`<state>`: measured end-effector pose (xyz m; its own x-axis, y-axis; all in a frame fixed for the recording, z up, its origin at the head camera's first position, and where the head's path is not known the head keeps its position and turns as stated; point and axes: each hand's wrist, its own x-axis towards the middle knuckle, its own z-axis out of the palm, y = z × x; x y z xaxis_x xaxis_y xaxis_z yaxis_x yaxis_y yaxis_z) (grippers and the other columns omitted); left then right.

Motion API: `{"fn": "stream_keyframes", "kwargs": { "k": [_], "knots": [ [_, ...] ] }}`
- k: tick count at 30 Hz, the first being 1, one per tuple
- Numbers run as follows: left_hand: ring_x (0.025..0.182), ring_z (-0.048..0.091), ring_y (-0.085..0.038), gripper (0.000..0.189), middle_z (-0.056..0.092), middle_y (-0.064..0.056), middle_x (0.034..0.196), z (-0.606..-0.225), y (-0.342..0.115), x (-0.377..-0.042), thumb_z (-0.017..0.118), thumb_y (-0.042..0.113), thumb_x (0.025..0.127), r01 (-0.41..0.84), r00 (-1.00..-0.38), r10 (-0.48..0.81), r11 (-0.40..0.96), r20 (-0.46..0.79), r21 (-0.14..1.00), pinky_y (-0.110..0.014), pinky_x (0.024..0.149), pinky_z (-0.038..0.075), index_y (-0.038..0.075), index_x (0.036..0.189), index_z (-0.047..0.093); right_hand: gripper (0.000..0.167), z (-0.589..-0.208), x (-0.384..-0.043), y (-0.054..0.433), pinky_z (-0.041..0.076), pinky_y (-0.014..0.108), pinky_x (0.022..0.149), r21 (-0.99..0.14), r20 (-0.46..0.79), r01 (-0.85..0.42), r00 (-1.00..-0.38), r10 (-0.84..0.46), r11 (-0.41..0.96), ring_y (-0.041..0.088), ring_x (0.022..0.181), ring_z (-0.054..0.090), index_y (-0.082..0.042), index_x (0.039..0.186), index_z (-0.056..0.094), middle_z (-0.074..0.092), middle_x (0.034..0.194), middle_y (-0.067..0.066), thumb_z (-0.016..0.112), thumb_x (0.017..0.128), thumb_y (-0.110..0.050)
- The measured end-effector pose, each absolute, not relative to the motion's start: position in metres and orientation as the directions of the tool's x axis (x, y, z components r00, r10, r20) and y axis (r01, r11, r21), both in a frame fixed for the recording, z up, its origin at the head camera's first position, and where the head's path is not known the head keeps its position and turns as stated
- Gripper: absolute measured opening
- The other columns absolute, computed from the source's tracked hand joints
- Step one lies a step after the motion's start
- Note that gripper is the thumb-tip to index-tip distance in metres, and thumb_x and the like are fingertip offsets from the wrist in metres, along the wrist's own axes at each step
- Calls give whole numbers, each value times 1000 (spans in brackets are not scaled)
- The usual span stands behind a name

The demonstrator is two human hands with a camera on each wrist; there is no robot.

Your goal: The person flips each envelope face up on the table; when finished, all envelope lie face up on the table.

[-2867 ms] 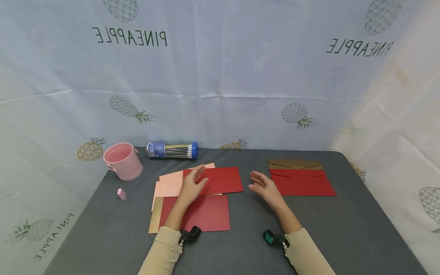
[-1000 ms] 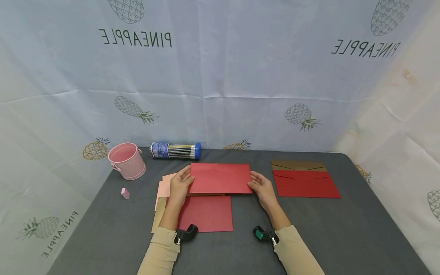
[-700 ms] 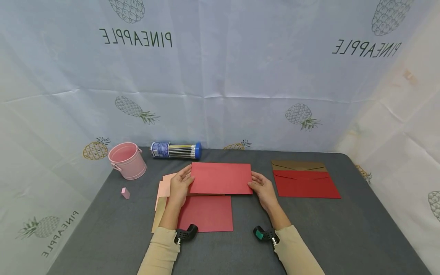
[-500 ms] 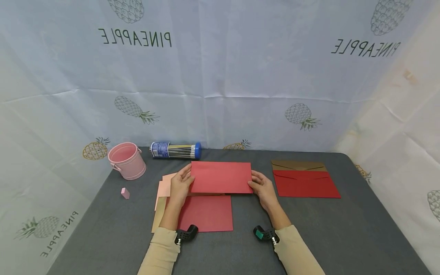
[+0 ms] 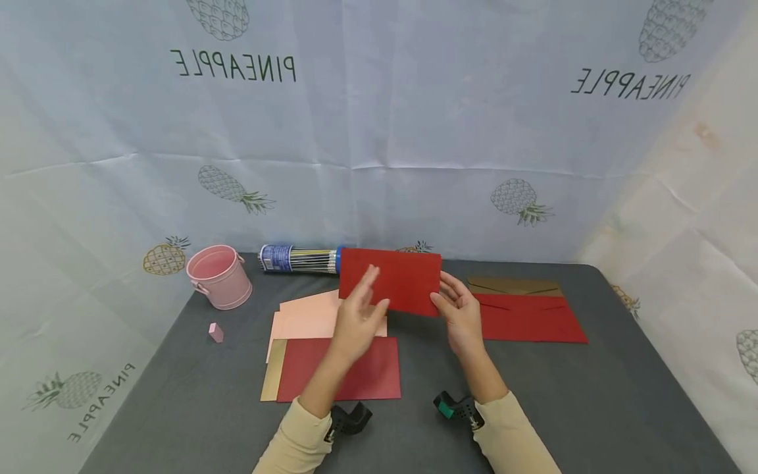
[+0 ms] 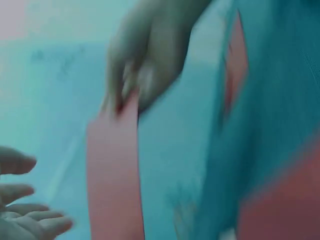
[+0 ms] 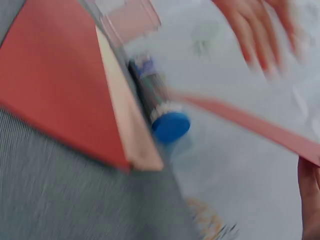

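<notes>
My right hand (image 5: 463, 321) pinches a red envelope (image 5: 408, 280) at its right edge, thumb on the near face, and holds it raised above the table. My left hand (image 5: 356, 322) is off the envelope; its fingers reach across the envelope's lower left in the head view. In the left wrist view the left hand (image 6: 27, 207) shows spread fingers apart from the envelope (image 6: 115, 175). Below lie a dark red envelope (image 5: 376, 368) over a gold one (image 5: 272, 372), and peach envelopes (image 5: 308, 316) behind them. The right wrist view is blurred.
A red envelope (image 5: 527, 322) overlaps a brown one (image 5: 515, 285) on the right. A pink bucket (image 5: 219, 283), a small pink block (image 5: 216, 333) and a clear tube of pencils (image 5: 302, 259) with a blue cap stand or lie at the back left. A pineapple-print curtain (image 5: 379, 118) hangs behind.
Both hands took the red envelope by its sides and lifted it off the peach ones. Now it is higher, farther back and tilted, and the left hand has let go.
</notes>
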<state>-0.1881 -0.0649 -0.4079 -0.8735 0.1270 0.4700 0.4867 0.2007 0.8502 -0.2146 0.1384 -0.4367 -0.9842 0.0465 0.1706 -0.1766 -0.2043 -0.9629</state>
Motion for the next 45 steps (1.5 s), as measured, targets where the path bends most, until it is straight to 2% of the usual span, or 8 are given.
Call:
{"fn": "stream_keyframes", "kwargs": {
  "k": [1, 5, 8, 13, 18, 26, 36, 45],
  "knots": [
    [139, 33, -29, 59, 29, -14, 154, -403, -57, -185, 58, 10, 94, 492, -867, 185, 170, 463, 854, -48, 103, 38, 5, 147, 33, 48, -432, -212, 134, 51, 18, 87, -960, 220, -226, -974, 51, -164, 7, 107, 59, -5, 135, 49, 57, 125, 5, 63, 89, -5],
    [139, 33, -24, 59, 28, -9, 155, -389, -36, -175, 55, 17, 97, 525, -839, 278, 184, 468, 831, -44, 100, 43, 13, 149, 30, 44, -415, -200, 115, 54, 20, 80, -903, 429, -429, -903, 35, -12, 8, 112, 59, -3, 132, 54, 60, 126, 16, 64, 89, -5],
    [138, 35, -24, 58, 29, -7, 154, -384, -29, -170, 55, 17, 97, 571, -818, 233, 229, 525, 788, -40, 95, 48, 18, 149, 31, 42, -408, -193, 105, 55, 22, 77, -824, 563, -564, -826, -21, 59, 7, 112, 59, 1, 129, 55, 61, 124, 19, 62, 88, 2],
    [130, 46, -29, 53, 43, -14, 145, -383, -28, -168, 58, 13, 94, 625, -778, 110, 240, 619, 743, -35, 81, 55, 14, 145, 41, 43, -405, -187, 101, 49, 23, 94, -672, 713, -727, -687, -143, 140, 11, 118, 55, 4, 126, 58, 59, 130, 16, 62, 84, 12],
    [112, 61, -27, 53, 52, -17, 134, -386, -36, -171, 59, 5, 92, 563, -821, 12, 178, 571, 807, -29, 67, 58, 10, 142, 43, 46, -404, -185, 102, 45, 24, 100, -615, 733, -776, -628, -260, 141, 22, 124, 52, 5, 129, 55, 55, 133, 21, 62, 83, 11],
    [98, 67, -34, 53, 55, -20, 124, -395, -56, -185, 51, -5, 92, 400, -916, 14, 118, 401, 909, -24, 62, 54, 12, 142, 43, 47, -392, -177, 121, 47, 33, 99, -703, 647, -680, -733, -209, 208, 36, 118, 52, 14, 128, 49, 52, 130, 29, 59, 82, 16],
    [99, 64, -29, 54, 52, -22, 122, -421, -85, -212, 47, -8, 92, 220, -964, 116, -155, 239, 963, -31, 66, 58, 14, 141, 41, 47, -414, -198, 176, 43, 19, 100, -836, 531, -515, -847, 39, 188, 42, 122, 43, 10, 133, 45, 46, 136, 29, 57, 88, 9],
    [89, 65, -16, 55, 53, -22, 118, -436, -90, -220, 47, -9, 90, 218, -961, 127, -184, 244, 958, -29, 63, 58, 9, 142, 41, 50, -453, -220, 200, 45, 8, 88, -931, 346, -331, -934, 87, 154, 18, 119, 47, -6, 139, 46, 47, 140, 14, 62, 91, -6]
  ]
}}
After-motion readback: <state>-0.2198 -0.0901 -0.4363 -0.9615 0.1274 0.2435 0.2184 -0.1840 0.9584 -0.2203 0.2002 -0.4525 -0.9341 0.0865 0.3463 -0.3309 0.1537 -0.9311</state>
